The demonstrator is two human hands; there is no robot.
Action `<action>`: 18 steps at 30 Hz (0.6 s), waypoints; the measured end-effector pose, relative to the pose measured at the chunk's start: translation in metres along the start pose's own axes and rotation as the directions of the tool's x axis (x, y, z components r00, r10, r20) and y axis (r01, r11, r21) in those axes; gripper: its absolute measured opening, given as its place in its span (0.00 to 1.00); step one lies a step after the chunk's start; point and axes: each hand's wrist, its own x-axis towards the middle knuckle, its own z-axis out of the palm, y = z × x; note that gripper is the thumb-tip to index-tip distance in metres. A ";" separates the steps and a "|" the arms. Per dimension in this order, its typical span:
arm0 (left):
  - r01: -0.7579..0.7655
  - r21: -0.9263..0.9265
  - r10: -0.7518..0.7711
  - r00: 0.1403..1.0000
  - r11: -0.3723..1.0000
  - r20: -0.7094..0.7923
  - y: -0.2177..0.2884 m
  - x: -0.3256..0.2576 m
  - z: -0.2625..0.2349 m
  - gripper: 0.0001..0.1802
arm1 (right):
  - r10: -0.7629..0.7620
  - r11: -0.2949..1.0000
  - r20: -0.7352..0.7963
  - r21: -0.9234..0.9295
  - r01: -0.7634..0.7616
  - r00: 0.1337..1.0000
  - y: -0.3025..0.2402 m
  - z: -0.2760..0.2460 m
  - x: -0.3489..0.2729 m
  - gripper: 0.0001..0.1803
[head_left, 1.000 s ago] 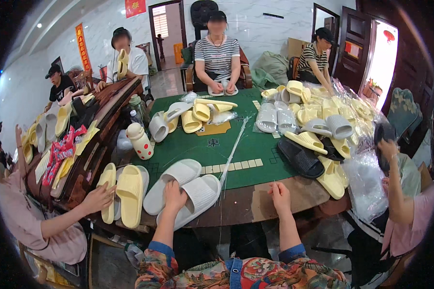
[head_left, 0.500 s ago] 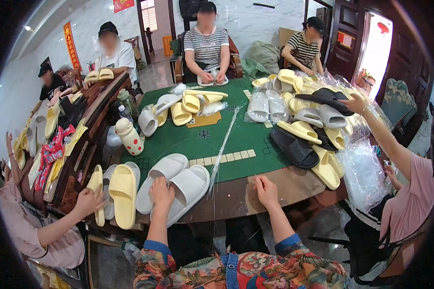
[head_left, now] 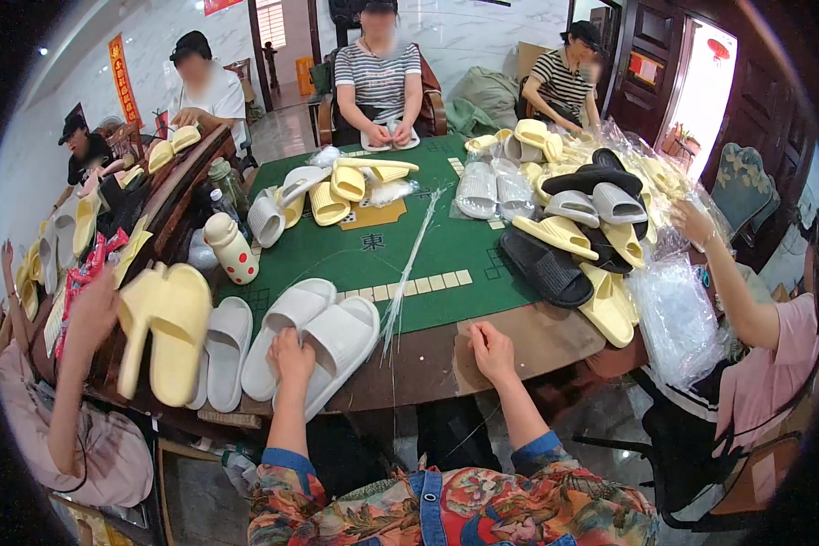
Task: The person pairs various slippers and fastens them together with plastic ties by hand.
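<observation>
A pair of grey slippers [head_left: 344,357] sits side by side at the near edge of the table, toes pointing away from me. My left hand [head_left: 291,359] is closed over their inner edges, where the two slippers meet. Just above the table's brown edge, my right hand [head_left: 491,353] is held with its fingers curled together; whatever is in them, if anything, is too small to make out. A bundle of thin clear plastic strands [head_left: 408,278] lies on the green mat between my hands, some hanging over the edge.
At left, a co-worker's hand [head_left: 94,305] is beside yellow slippers [head_left: 177,341] and another grey pair [head_left: 226,350]. A dotted bottle [head_left: 231,247] stands behind. Piled slippers [head_left: 573,238], clear bags [head_left: 673,314] and a co-worker's hand [head_left: 692,221] are at right. Others sit across the table.
The co-worker at left has raised the yellow slippers off the table edge. At right, the co-worker's hand has come away from the black slipper. My hands keep nearly the same pose.
</observation>
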 end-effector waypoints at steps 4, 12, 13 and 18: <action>0.088 0.052 -0.084 0.994 0.995 -0.064 0.003 0.003 -0.008 0.11 | 0.004 1.000 0.011 -0.026 -0.004 1.000 0.004 0.001 -0.001 0.11; 0.002 0.044 0.003 0.992 0.999 -0.123 -0.011 -0.007 0.007 0.15 | 0.044 0.998 0.018 -0.043 -0.043 0.999 -0.002 -0.004 -0.003 0.11; 0.005 0.043 0.000 0.993 0.999 -0.118 -0.010 -0.009 0.007 0.15 | 0.046 0.998 0.020 -0.044 -0.045 0.999 0.000 -0.005 -0.003 0.11; 0.048 0.014 -0.047 0.995 0.999 -0.082 -0.006 -0.020 -0.013 0.15 | 0.022 1.000 0.074 -0.017 -0.021 0.997 0.007 0.007 -0.004 0.11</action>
